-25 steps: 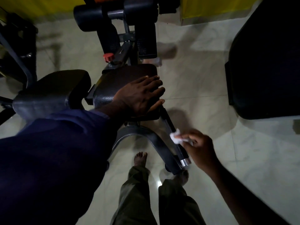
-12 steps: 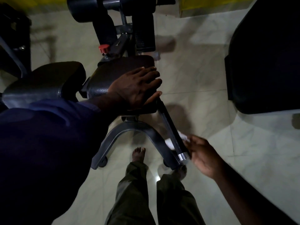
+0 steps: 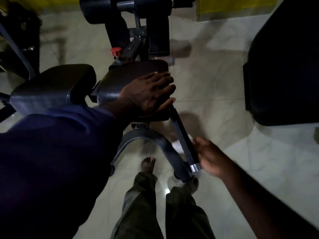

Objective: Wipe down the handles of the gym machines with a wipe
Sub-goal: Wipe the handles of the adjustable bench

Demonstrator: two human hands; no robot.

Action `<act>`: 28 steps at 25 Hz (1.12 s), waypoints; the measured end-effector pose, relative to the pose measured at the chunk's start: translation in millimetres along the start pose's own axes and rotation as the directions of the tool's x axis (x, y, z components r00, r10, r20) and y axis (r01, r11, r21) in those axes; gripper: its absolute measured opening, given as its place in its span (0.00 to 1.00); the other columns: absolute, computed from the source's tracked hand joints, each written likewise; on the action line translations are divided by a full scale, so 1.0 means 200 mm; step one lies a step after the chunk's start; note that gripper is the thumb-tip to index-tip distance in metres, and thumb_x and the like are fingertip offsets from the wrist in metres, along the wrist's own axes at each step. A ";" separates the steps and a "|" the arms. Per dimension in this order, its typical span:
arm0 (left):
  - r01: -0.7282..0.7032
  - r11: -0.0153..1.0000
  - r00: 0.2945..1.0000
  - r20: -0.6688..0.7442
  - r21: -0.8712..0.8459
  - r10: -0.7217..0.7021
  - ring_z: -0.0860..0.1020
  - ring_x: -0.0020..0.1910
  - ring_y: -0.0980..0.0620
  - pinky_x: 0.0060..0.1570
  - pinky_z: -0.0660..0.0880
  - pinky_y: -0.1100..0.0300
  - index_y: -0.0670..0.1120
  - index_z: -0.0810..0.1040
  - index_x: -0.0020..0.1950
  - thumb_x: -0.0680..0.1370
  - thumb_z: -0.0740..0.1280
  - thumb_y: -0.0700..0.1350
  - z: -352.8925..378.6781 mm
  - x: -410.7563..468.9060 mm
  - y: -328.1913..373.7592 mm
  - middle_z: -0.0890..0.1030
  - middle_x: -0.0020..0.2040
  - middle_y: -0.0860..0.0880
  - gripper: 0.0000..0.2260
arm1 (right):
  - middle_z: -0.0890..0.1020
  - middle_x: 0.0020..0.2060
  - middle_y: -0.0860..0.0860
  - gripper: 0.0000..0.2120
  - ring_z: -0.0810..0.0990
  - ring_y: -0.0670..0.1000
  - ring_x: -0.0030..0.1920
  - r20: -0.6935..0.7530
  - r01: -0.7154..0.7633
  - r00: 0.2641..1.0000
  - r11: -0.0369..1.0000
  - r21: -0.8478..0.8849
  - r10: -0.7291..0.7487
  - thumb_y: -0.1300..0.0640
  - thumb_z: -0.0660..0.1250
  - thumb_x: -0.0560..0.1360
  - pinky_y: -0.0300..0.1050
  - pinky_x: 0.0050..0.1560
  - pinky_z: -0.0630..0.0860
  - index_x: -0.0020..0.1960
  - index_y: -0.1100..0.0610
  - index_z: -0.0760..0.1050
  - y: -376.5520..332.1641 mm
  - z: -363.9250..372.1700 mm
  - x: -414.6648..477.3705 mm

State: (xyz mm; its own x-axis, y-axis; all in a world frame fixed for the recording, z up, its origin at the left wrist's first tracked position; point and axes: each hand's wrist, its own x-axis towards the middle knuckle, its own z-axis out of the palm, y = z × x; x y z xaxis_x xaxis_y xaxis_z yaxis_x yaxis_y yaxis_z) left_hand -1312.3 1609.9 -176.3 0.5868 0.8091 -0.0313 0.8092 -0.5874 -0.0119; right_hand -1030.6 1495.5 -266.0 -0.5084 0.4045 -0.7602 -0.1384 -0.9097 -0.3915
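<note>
My left hand [image 3: 148,94] lies flat on the pad [image 3: 134,71] at the handle's [image 3: 181,126] upper end, fingers straight and slightly spread. My right hand [image 3: 210,157] curls round the handle just above its silver cap [image 3: 196,167], holding the wipe [image 3: 177,146] against it. The wipe shows white at the handle's left side. The right fingers are blurred.
</note>
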 end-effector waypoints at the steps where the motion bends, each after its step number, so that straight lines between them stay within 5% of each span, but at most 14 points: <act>1: -0.001 1.000 1.000 -0.003 0.000 0.001 0.70 0.76 0.40 0.74 0.67 0.43 0.43 0.75 0.70 0.87 0.50 0.59 0.00 0.00 0.00 0.75 0.73 0.40 0.26 | 0.78 0.58 0.72 0.20 0.80 0.63 0.56 -0.042 -0.014 0.999 0.999 -0.048 0.012 0.64 0.73 0.75 0.49 0.50 0.79 0.62 0.73 0.74 0.09 -0.08 -0.09; 3: -0.002 1.000 1.000 -0.012 -0.002 0.002 0.70 0.76 0.41 0.74 0.67 0.43 0.44 0.76 0.70 0.87 0.50 0.59 0.00 0.00 -0.01 0.75 0.73 0.41 0.26 | 0.72 0.64 0.78 0.30 0.73 0.71 0.60 -0.081 0.007 0.997 1.000 -0.028 -0.009 0.62 0.77 0.73 0.59 0.59 0.73 0.66 0.76 0.66 0.10 -0.16 -0.06; 6: 0.010 1.000 1.000 -0.006 -0.009 -0.010 0.69 0.76 0.42 0.74 0.67 0.44 0.45 0.75 0.70 0.87 0.49 0.60 0.01 -0.01 -0.01 0.75 0.73 0.42 0.25 | 0.78 0.58 0.74 0.12 0.78 0.71 0.56 -0.159 0.120 0.979 0.992 -0.038 -0.125 0.70 0.67 0.78 0.67 0.65 0.72 0.60 0.72 0.74 -0.14 0.02 0.14; 9: 0.014 1.000 1.000 -0.005 0.005 -0.014 0.70 0.76 0.42 0.74 0.66 0.45 0.45 0.75 0.70 0.87 0.49 0.60 0.02 0.00 -0.01 0.75 0.73 0.42 0.26 | 0.84 0.41 0.57 0.07 0.85 0.57 0.39 -0.285 0.287 0.889 0.920 -0.267 -0.359 0.71 0.67 0.78 0.52 0.45 0.82 0.49 0.61 0.80 -0.29 0.21 0.27; 12: 0.002 1.000 0.999 -0.034 0.028 -0.002 0.70 0.75 0.41 0.74 0.66 0.46 0.45 0.75 0.69 0.87 0.48 0.60 0.01 -0.02 0.01 0.75 0.72 0.42 0.25 | 0.85 0.38 0.42 0.04 0.83 0.38 0.40 -0.264 0.314 0.559 0.495 -0.810 -0.786 0.63 0.73 0.76 0.42 0.43 0.80 0.48 0.55 0.83 -0.25 0.19 0.05; 14: 0.009 0.999 0.999 -0.045 0.042 -0.007 0.70 0.76 0.42 0.74 0.66 0.47 0.46 0.75 0.68 0.87 0.47 0.60 0.01 -0.02 0.00 0.75 0.73 0.43 0.26 | 0.86 0.44 0.44 0.06 0.83 0.36 0.47 0.059 0.362 0.426 0.111 -0.925 -0.903 0.65 0.72 0.77 0.36 0.49 0.79 0.51 0.57 0.84 -0.26 0.19 -0.06; 16: 0.002 0.999 0.998 -0.067 0.044 0.001 0.70 0.75 0.43 0.74 0.66 0.48 0.46 0.76 0.67 0.87 0.47 0.60 0.01 -0.01 0.00 0.75 0.72 0.43 0.26 | 0.85 0.51 0.49 0.08 0.82 0.48 0.53 0.544 0.420 0.467 -0.367 -0.830 -0.697 0.64 0.68 0.79 0.41 0.54 0.79 0.55 0.57 0.84 -0.32 0.23 -0.03; 18: -0.002 0.999 0.996 -0.087 0.042 0.005 0.71 0.75 0.42 0.73 0.67 0.47 0.45 0.76 0.67 0.87 0.46 0.60 0.01 -0.01 0.00 0.76 0.71 0.42 0.26 | 0.82 0.52 0.52 0.10 0.79 0.56 0.53 0.725 0.472 0.540 -0.559 -0.682 -0.428 0.60 0.66 0.79 0.47 0.53 0.79 0.55 0.56 0.84 -0.38 0.25 0.05; 21: 0.001 0.999 0.991 -0.133 0.046 0.006 0.73 0.73 0.42 0.71 0.69 0.46 0.45 0.77 0.64 0.87 0.48 0.60 0.03 -0.03 -0.01 0.77 0.70 0.43 0.25 | 0.77 0.53 0.53 0.09 0.77 0.56 0.54 0.693 0.457 0.668 -0.586 -0.670 -0.271 0.62 0.68 0.75 0.52 0.49 0.80 0.53 0.55 0.81 -0.34 0.24 -0.02; 24: 0.001 0.998 0.987 -0.160 0.057 0.008 0.74 0.72 0.42 0.70 0.69 0.46 0.46 0.77 0.63 0.86 0.48 0.60 0.04 -0.02 0.01 0.77 0.69 0.43 0.24 | 0.73 0.51 0.51 0.10 0.77 0.53 0.49 0.644 0.468 0.763 -0.642 -0.607 -0.053 0.55 0.59 0.77 0.52 0.41 0.81 0.52 0.54 0.78 -0.27 0.20 -0.22; 28: -0.017 0.998 0.988 -0.151 0.054 0.025 0.74 0.70 0.42 0.67 0.70 0.45 0.46 0.75 0.63 0.86 0.46 0.60 0.04 -0.03 -0.01 0.76 0.68 0.43 0.25 | 0.76 0.49 0.56 0.24 0.78 0.57 0.46 0.548 0.313 0.782 -0.574 -0.756 -0.296 0.43 0.53 0.77 0.54 0.42 0.79 0.54 0.56 0.82 -0.43 0.40 0.06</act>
State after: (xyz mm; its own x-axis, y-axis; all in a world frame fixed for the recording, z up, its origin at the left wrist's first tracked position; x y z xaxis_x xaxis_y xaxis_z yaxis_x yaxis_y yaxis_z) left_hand -1317.4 1606.6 -183.2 0.6045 0.7875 0.1197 0.7963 -0.6013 -0.0655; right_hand -1092.2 1570.7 -200.9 -0.8228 0.5340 -0.1945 0.5631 0.7200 -0.4056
